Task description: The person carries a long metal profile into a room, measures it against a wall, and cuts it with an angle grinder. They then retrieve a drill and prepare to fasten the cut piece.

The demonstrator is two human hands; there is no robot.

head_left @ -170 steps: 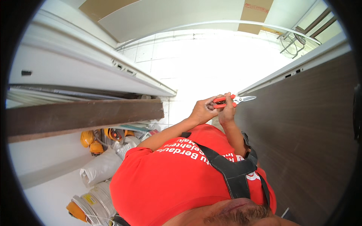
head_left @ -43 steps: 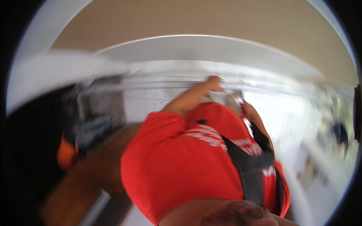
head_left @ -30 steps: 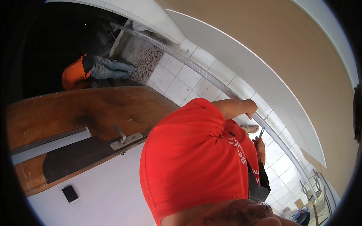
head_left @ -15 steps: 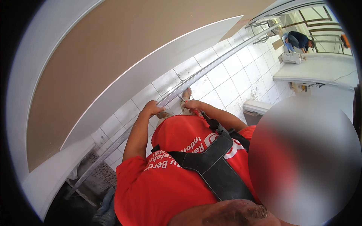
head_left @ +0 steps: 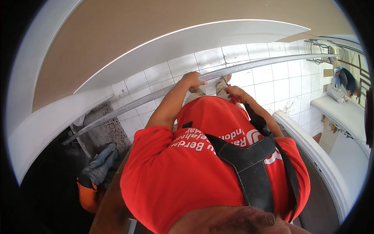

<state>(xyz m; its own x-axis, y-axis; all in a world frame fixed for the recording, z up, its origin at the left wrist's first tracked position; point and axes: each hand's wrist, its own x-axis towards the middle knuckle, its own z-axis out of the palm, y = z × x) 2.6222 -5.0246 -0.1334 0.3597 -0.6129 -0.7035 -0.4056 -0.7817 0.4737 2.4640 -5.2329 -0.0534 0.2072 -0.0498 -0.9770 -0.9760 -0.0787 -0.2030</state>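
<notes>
A long, thin silvery metal channel [head_left: 265, 62] runs across in front of me, from the dark lower left to the far right. My left hand [head_left: 191, 79] is closed on it, with the thumb along its near side. Just to the right, my right hand [head_left: 236, 93] grips a red-handled tool [head_left: 234, 100]. A narrow metal tip of that tool reaches the near edge of the channel; its exact kind is hard to make out. Most of the handle is hidden by my fingers.
A large brown board [head_left: 156, 27] with a white strip [head_left: 187, 42] spans the far side. White floor tiles [head_left: 280, 84] lie below the channel. Blue-grey cloth [head_left: 99, 167] and an orange item [head_left: 87, 197] lie lower left. Another person [head_left: 346, 80] bends near a white counter [head_left: 335, 107].
My view has turned, so the channel lies flatter across the picture and more shows at lower left. Both hands keep their grips on the channel and the tool.
</notes>
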